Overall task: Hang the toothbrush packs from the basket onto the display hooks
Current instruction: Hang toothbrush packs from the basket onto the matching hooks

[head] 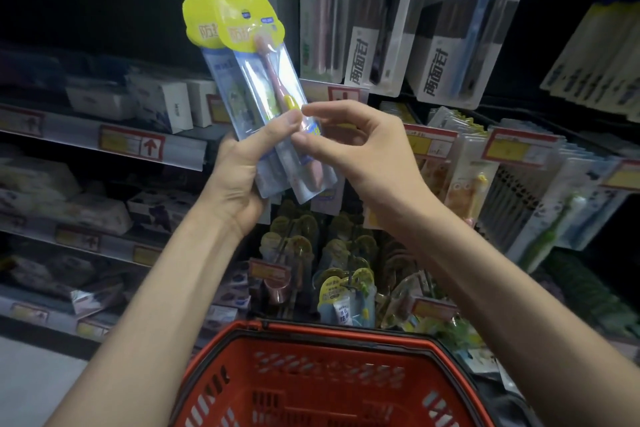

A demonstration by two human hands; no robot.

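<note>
My left hand [242, 170] grips two toothbrush packs [252, 80] by their lower ends and holds them upright in front of the shelves. Each pack has a yellow header card and a clear blister; the front one shows a pink brush. My right hand [349, 146] is beside the front pack's lower part, thumb and forefinger curled close to it, and I cannot tell whether they touch it. The red plastic basket [311, 340] sits below my arms, and the part of its inside that shows holds nothing.
Long toothbrush packs [446, 28] hang on hooks at upper right. More small packs hang on hooks below my hands [346, 281] and at right [519, 191]. Shelves with boxed goods and red price tags [131, 146] run along the left.
</note>
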